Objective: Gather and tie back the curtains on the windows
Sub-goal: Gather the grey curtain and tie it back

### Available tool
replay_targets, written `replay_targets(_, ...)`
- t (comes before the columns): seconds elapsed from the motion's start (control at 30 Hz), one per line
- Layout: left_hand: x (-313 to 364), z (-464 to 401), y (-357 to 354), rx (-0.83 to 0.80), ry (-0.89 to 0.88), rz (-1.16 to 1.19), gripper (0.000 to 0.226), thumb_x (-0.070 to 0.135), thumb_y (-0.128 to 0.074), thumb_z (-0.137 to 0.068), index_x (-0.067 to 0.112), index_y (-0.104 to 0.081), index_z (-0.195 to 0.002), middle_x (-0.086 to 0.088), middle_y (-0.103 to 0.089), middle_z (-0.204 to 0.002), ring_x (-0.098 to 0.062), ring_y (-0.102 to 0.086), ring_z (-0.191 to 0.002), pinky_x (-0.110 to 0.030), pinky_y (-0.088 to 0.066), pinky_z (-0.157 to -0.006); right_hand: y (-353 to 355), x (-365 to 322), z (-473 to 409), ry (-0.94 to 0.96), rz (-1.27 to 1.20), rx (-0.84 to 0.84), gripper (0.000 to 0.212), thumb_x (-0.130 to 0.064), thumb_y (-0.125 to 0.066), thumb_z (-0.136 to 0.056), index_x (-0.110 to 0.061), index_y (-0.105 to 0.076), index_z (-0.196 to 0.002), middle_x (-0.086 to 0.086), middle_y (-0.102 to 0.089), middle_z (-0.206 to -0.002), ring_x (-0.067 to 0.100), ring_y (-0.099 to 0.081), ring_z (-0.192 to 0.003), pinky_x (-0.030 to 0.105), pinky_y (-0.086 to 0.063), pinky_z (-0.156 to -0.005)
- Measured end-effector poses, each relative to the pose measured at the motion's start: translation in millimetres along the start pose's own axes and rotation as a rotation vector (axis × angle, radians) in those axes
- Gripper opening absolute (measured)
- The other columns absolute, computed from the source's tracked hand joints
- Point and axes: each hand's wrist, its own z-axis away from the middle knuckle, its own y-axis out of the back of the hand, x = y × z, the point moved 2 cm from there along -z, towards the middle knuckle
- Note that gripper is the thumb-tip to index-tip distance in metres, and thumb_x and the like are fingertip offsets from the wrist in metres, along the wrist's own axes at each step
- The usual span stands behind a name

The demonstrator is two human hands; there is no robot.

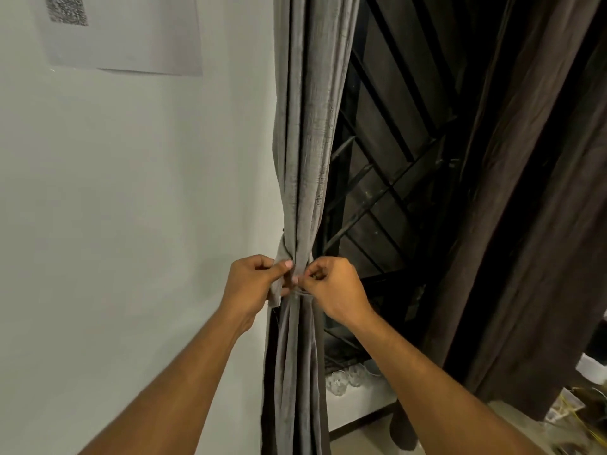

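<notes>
A grey curtain [308, 142] hangs gathered into a narrow bundle beside the white wall. A matching grey tie-back strip [275, 295] wraps the bundle at its waist. My left hand [251, 284] pinches one end of the strip against the curtain's left side. My right hand [331, 287] pinches the other end at the front, where a thin cord crosses the folds. The two hands almost touch. A second, dark brown curtain [519, 198] hangs loose at the right of the window.
Behind the curtains is a dark window with a black metal grille [387, 192]. A paper sheet [121, 31] is stuck on the wall [115, 198] at upper left. Glass items [345, 379] sit on a white ledge below; clutter lies at lower right.
</notes>
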Motion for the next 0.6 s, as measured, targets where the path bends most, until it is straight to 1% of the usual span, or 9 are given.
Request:
replay_targets(0.1, 4, 8, -5, -0.054, -0.004, -0.04, 0.038, 0.034, -0.082, -0.085, 0.003, -0.068, -0.067, -0.034, -0.07, -0.085, -0.041, -0.073, -0.081, -0.042, -0.063, -0.081, -6, -5, -1, -0.006, 0.091, 0.105, 0.027, -0.022, -0.081, -0.086, -0.021, -0.067, -0.063, -0.009, -0.066, -0.059, -0.001, -0.064, -0.057, 0.008, -0.043, -0.047)
replay_targets(0.17, 7, 13, -10, -0.115, 0.034, -0.028, 0.033, 0.035, -0.076, -0.09, 0.007, -0.075, -0.071, -0.023, -0.076, -0.088, -0.034, -0.072, -0.083, -0.039, -0.059, -0.082, -5, -8, -1, -0.066, 0.031, 0.124, 0.028, -0.019, -0.079, -0.088, -0.02, -0.07, -0.061, -0.008, -0.068, -0.058, 0.001, -0.066, -0.056, 0.012, -0.047, -0.051)
replay_targets(0.2, 8, 15, -11, -0.135, 0.051, -0.013, 0.029, 0.031, -0.072, -0.094, 0.008, -0.079, -0.078, -0.018, -0.078, -0.092, -0.031, -0.074, -0.087, -0.041, -0.059, -0.084, -4, -8, 0, -0.102, -0.035, 0.117, 0.028, -0.019, -0.078, -0.09, -0.018, -0.072, -0.062, -0.005, -0.07, -0.059, 0.004, -0.069, -0.058, 0.018, -0.053, -0.055)
replay_targets(0.27, 10, 19, -13, -0.15, 0.055, 0.0, 0.025, 0.023, -0.066, -0.1, 0.009, -0.082, -0.088, -0.014, -0.079, -0.098, -0.031, -0.077, -0.094, -0.046, -0.06, -0.089, -3, -8, 6, -0.167, -0.191, 0.079, 0.033, -0.028, -0.071, -0.097, -0.008, -0.076, -0.072, 0.012, -0.075, -0.071, 0.028, -0.076, -0.071, 0.042, -0.064, -0.069)
replay_targets(0.33, 12, 23, -15, -0.121, 0.016, -0.069, 0.026, 0.023, -0.063, -0.101, 0.011, -0.083, -0.09, -0.012, -0.08, -0.093, -0.029, -0.077, -0.091, -0.043, -0.061, -0.088, -2, -7, 14, -0.241, -0.3, 0.032, 0.049, -0.042, -0.06, -0.102, 0.001, -0.077, -0.088, 0.022, -0.076, -0.084, 0.041, -0.074, -0.083, 0.052, -0.063, -0.08)
replay_targets(0.4, 15, 29, -17, -0.1, -0.096, -0.254, 0.031, 0.024, -0.06, -0.103, 0.011, -0.081, -0.085, -0.009, -0.078, -0.08, -0.021, -0.074, -0.075, -0.035, -0.059, -0.075, -1, -6, 19, -0.279, -0.34, -0.016, 0.055, -0.05, -0.061, -0.1, 0.003, -0.077, -0.096, 0.019, -0.076, -0.085, 0.034, -0.075, -0.079, 0.044, -0.065, -0.079)
replay_targets(0.47, 17, 35, -22, -0.131, -0.21, -0.463, 0.03, 0.021, -0.056, -0.104, 0.009, -0.079, -0.089, -0.009, -0.072, -0.083, -0.016, -0.064, -0.07, -0.03, -0.051, -0.069, 2, -8, 23, -0.254, -0.343, -0.046, 0.045, -0.046, -0.069, -0.095, -0.002, -0.079, -0.097, 0.014, -0.075, -0.083, 0.019, -0.072, -0.074, 0.034, -0.065, -0.074)
replay_targets(0.53, 17, 40, -25, -0.23, -0.258, -0.608, 0.023, 0.018, -0.054, -0.105, 0.016, -0.076, -0.11, -0.002, -0.066, -0.106, -0.013, -0.063, -0.092, -0.021, -0.048, -0.078, 6, -10, 26, -0.271, -0.399, -0.055, 0.028, -0.035, -0.073, -0.095, -0.008, -0.081, -0.098, 0.007, -0.079, -0.085, 0.011, -0.073, -0.073, 0.029, -0.063, -0.072)
replay_targets(0.6, 15, 43, -25, -0.307, -0.273, -0.658, 0.027, 0.018, -0.055, -0.104, 0.023, -0.072, -0.124, 0.001, -0.06, -0.121, -0.014, -0.06, -0.109, -0.021, -0.051, -0.089, 8, -10, 27, -0.298, -0.461, -0.057, 0.022, -0.025, -0.071, -0.097, -0.005, -0.081, -0.099, 0.004, -0.079, -0.08, 0.011, -0.074, -0.07, 0.031, -0.063, -0.073)
